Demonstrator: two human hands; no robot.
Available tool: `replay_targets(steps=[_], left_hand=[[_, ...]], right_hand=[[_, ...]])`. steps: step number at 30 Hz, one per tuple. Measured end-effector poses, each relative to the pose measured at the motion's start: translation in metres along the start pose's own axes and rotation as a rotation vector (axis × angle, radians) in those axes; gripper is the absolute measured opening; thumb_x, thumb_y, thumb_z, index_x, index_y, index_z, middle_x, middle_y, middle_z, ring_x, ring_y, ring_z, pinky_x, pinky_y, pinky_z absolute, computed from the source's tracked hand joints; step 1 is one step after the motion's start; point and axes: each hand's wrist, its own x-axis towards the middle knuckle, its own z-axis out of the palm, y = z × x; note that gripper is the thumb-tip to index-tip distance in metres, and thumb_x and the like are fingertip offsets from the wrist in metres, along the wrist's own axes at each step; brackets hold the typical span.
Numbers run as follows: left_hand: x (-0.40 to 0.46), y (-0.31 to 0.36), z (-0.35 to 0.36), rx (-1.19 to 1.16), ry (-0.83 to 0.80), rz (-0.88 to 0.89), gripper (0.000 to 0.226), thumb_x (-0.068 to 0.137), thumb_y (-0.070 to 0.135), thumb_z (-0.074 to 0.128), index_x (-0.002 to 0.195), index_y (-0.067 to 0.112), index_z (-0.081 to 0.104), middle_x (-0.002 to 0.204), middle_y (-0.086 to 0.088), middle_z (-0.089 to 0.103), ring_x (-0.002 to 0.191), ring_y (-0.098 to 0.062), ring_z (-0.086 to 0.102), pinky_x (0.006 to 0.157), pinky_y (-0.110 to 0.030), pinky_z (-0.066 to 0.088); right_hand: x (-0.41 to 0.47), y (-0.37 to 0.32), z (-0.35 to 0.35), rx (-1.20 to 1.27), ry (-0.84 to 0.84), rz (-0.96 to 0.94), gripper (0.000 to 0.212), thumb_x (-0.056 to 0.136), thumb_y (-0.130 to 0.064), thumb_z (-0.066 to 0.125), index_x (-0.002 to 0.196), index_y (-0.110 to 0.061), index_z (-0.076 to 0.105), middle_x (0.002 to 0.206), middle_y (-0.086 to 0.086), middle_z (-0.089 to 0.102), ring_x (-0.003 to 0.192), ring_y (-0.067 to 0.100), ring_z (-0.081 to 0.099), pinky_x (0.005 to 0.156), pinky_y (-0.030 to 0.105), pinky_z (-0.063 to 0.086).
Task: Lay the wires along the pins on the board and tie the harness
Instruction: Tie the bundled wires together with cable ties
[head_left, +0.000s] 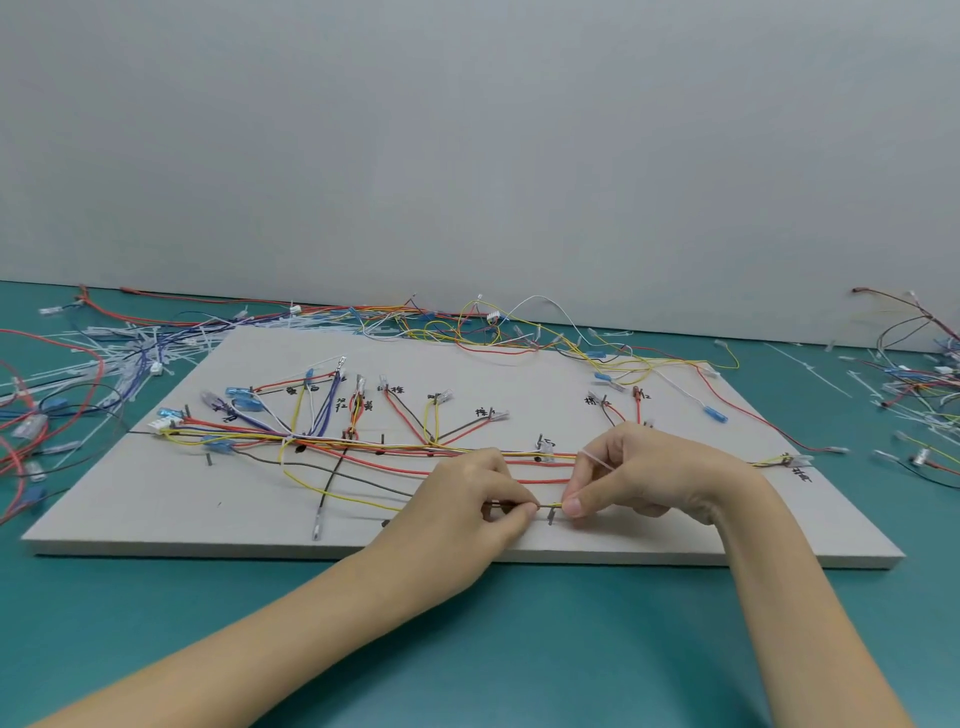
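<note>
A grey board (260, 519) lies on the teal table, with dark pins and hand-written labels. A bundle of red, yellow, orange and blue wires (363, 444) runs left to right across it, branching to clear and blue terminals. My left hand (478, 504) pinches a yellow and a dark wire (548, 505) near the board's front edge. My right hand (639, 478) pinches the same wires just to the right of a pin (551, 516) and holds a white cable tie (597, 460) between its fingers.
Loose wires and white cable ties (119, 348) lie piled at the back left of the table. More yellow and white wires (493, 332) lie behind the board. Another heap of wires and ties (919, 384) sits at the right edge. A grey wall stands behind.
</note>
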Motion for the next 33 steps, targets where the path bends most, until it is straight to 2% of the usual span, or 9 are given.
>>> replay_targets(steps=[3, 9, 14, 16, 18, 21, 23, 28, 33], left_hand=[[0.000, 0.001, -0.001, 0.002, -0.008, -0.001, 0.013, 0.089, 0.021, 0.065, 0.086, 0.023, 0.078, 0.077, 0.010, 0.053, 0.070, -0.003, 0.049, 0.062, -0.012, 0.031], [-0.004, -0.003, -0.005, 0.066, -0.066, 0.001, 0.015, 0.090, 0.024, 0.062, 0.086, 0.026, 0.077, 0.080, 0.009, 0.053, 0.075, -0.003, 0.049, 0.068, -0.025, 0.042], [0.005, -0.009, -0.023, 0.073, -0.143, -0.056, 0.011, 0.088, 0.027, 0.067, 0.087, 0.028, 0.079, 0.077, 0.009, 0.056, 0.076, -0.003, 0.053, 0.066, -0.017, 0.039], [0.006, -0.013, -0.030, 0.025, -0.163, -0.094, 0.009, 0.085, 0.026, 0.070, 0.085, 0.029, 0.079, 0.073, 0.013, 0.058, 0.074, 0.000, 0.055, 0.063, -0.010, 0.036], [0.006, -0.016, -0.034, 0.038, -0.187, -0.099, 0.009, 0.085, 0.029, 0.070, 0.084, 0.032, 0.078, 0.072, 0.019, 0.059, 0.075, 0.002, 0.055, 0.062, -0.010, 0.036], [0.002, -0.021, -0.042, 0.093, -0.215, -0.100, 0.008, 0.084, 0.037, 0.068, 0.084, 0.035, 0.077, 0.078, 0.030, 0.061, 0.077, 0.004, 0.057, 0.062, -0.011, 0.037], [0.000, -0.025, -0.049, 0.098, -0.219, -0.120, 0.008, 0.084, 0.040, 0.068, 0.083, 0.038, 0.076, 0.079, 0.029, 0.062, 0.077, 0.003, 0.058, 0.064, -0.015, 0.040], [-0.009, -0.030, -0.061, 0.071, -0.188, -0.118, 0.007, 0.084, 0.034, 0.071, 0.079, 0.036, 0.077, 0.077, 0.025, 0.064, 0.077, 0.000, 0.056, 0.062, -0.012, 0.038], [-0.018, -0.035, -0.074, 0.000, -0.096, -0.097, 0.011, 0.083, 0.023, 0.074, 0.079, 0.032, 0.079, 0.074, 0.020, 0.064, 0.069, -0.005, 0.054, 0.060, -0.011, 0.037]], right_hand=[[0.000, 0.000, 0.001, -0.030, 0.008, -0.006, 0.006, 0.073, -0.016, 0.082, 0.070, -0.017, 0.076, 0.057, -0.004, 0.058, 0.044, 0.008, 0.027, 0.039, 0.018, 0.018], [0.005, -0.002, 0.007, -0.098, 0.024, -0.003, 0.008, 0.071, -0.017, 0.084, 0.071, -0.019, 0.076, 0.056, -0.007, 0.060, 0.045, 0.007, 0.033, 0.040, 0.019, 0.020], [0.002, -0.002, 0.005, -0.075, 0.018, -0.004, 0.012, 0.071, -0.022, 0.084, 0.079, -0.016, 0.076, 0.057, -0.010, 0.056, 0.047, 0.009, 0.030, 0.040, 0.020, 0.017], [0.002, -0.003, 0.004, -0.031, 0.071, -0.028, 0.021, 0.076, -0.031, 0.080, 0.078, -0.012, 0.070, 0.055, -0.009, 0.045, 0.047, 0.011, 0.025, 0.041, 0.020, 0.017], [0.003, -0.004, 0.003, 0.068, 0.139, -0.064, 0.029, 0.084, -0.038, 0.071, 0.079, -0.011, 0.066, 0.054, -0.010, 0.035, 0.048, 0.012, 0.023, 0.042, 0.020, 0.018], [0.005, -0.007, 0.006, 0.238, 0.221, -0.122, 0.031, 0.099, -0.029, 0.050, 0.092, -0.011, 0.075, 0.063, -0.008, 0.043, 0.052, 0.012, 0.025, 0.043, 0.020, 0.021], [0.008, -0.010, 0.011, 0.305, 0.264, -0.170, 0.033, 0.102, -0.020, 0.044, 0.096, -0.008, 0.074, 0.064, -0.004, 0.043, 0.050, 0.010, 0.024, 0.042, 0.019, 0.023], [0.017, -0.019, 0.024, 0.326, 0.337, -0.256, 0.026, 0.100, -0.019, 0.050, 0.099, -0.011, 0.075, 0.056, -0.007, 0.038, 0.048, 0.008, 0.025, 0.044, 0.020, 0.018], [0.019, -0.022, 0.034, 0.331, 0.266, -0.281, 0.026, 0.100, -0.023, 0.050, 0.105, -0.011, 0.073, 0.055, 0.000, 0.049, 0.048, 0.008, 0.029, 0.041, 0.018, 0.021]])
